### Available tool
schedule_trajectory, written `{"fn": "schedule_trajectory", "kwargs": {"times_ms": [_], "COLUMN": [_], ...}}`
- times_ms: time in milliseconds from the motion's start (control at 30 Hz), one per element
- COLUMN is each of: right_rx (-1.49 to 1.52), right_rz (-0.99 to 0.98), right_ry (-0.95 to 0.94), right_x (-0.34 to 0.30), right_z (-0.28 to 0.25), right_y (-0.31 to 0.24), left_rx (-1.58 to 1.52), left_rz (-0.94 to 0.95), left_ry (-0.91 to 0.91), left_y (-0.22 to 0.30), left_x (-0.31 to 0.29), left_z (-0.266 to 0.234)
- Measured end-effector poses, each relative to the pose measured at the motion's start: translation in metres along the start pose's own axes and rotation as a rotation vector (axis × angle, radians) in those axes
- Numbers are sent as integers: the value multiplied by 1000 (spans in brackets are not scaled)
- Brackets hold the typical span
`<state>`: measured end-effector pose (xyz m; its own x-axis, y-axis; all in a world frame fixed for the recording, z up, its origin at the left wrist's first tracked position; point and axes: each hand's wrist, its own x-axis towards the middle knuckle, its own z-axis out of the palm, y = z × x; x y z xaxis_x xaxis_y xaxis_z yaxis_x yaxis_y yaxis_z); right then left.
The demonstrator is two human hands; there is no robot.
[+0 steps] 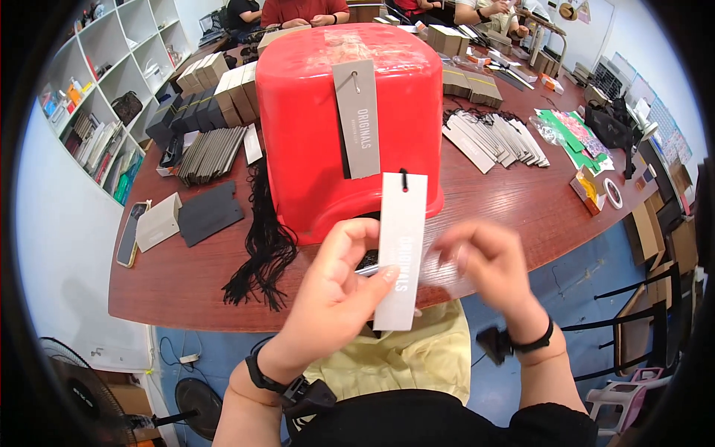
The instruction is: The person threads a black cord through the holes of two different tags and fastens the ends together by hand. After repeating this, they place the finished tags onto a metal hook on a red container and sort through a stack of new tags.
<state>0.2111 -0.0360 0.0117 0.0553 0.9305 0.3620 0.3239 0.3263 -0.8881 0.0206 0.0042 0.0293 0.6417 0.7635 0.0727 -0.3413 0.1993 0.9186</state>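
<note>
My left hand (339, 287) is closed on a long, light grey hang tag (402, 223), with the thumb across its printed face. A short black cord (404, 180) runs through the hole at its top end. To the right of the tag, my right hand (484, 264) is smeared by motion, its fingers bent toward the tag; what they may hold is unclear. Behind both hands stands a red plastic stool (309, 149) on the table, with another grey hang tag (357, 123) attached to its side. A bundle of black cords (261, 253) lies left of the stool.
On the reddish-brown table (186, 287) lie a phone (131, 235), a beige card (159, 221), a dark card (211, 214), a row of stacked tags (212, 155) and fanned tags (495, 139). An open small box (587, 192) and tape roll (613, 194) sit right. Other people work behind.
</note>
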Motion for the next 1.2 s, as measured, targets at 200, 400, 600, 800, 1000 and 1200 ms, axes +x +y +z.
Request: {"fn": "schedule_trajectory", "kwargs": {"times_ms": [200,400,600,800,1000,1200], "right_rx": [287,-364,-1160,-1121,-1034,-1078], "right_rz": [363,-114,189,219,278,-128], "right_ry": [155,640,-91,-64,82,141], "right_x": [-5,85,137,167,179,160], "right_z": [-4,-97,-117,-129,-123,-136], "right_y": [-4,44,132,160,160,164], "left_rx": [120,274,383,426,481,820], "left_rz": [-28,-75,-8,-30,40,211], "left_ry": [-61,-8,20,98,165,505], "left_y": [-10,-4,-12,-19,-12,1], "left_x": [3,-9,-26,-40,-47,-42], "left_z": [3,-14,-36,-54,-63,-112]}}
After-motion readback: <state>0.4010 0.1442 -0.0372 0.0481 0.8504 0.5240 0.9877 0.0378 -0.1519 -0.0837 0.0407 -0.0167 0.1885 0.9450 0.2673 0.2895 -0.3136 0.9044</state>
